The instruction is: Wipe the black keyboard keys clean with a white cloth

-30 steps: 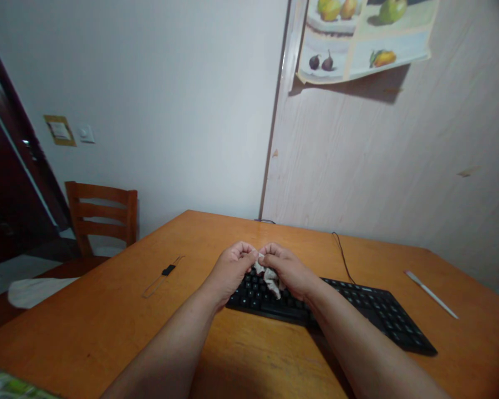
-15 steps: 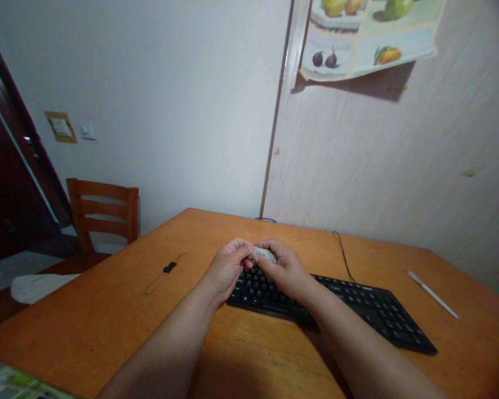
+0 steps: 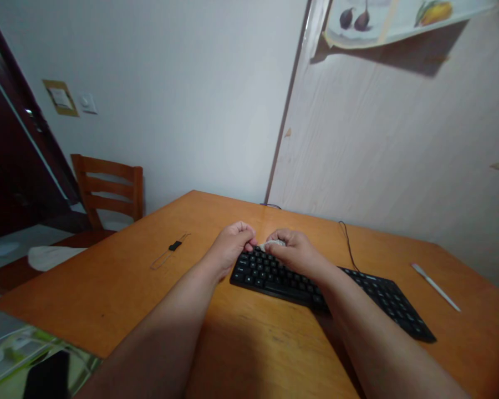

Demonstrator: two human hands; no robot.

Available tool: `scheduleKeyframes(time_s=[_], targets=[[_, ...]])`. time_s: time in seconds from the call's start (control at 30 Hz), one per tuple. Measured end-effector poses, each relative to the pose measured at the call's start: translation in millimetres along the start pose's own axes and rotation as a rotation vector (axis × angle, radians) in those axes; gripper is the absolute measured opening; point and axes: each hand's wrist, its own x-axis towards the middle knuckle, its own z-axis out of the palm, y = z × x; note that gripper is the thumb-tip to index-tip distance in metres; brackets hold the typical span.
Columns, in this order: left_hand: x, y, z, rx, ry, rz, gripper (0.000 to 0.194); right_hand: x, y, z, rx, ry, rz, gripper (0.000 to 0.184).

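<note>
A small crumpled piece of whitish tissue or cloth (image 3: 276, 243) is pinched between the thumb and fingers of my right hand (image 3: 293, 249). Just left of it, my left hand (image 3: 235, 244) is closed in a pinch, with a narrow gap between the two hands. What its fingertips hold, if anything, is too small to make out. Both hands are above the upper left part of a black keyboard (image 3: 270, 280). My right forearm crosses over the keyboard and hides part of its middle.
On the wooden table (image 3: 249, 343), a black piece with a thin wire loop (image 3: 175, 245) lies left. A slim white brush-like stick (image 3: 436, 287) lies right. A cable (image 3: 349, 246) runs behind the keyboard. A wooden chair (image 3: 112, 188) stands left; a dark flat object (image 3: 47, 377) is lower left.
My hands have moved slightly apart; earlier both were together on the crumpled piece, which is now in my right hand. The view has tilted down, bringing in the dark object at lower left.
</note>
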Motion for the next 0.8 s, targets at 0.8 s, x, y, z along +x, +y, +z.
scheduleKeyframes(time_s=[0.8], targets=[[24,-35,-12.9,0.11,0.241,-0.05,0.01,-9,-12,34,-0.734,-0.157,-0.134,0.014]])
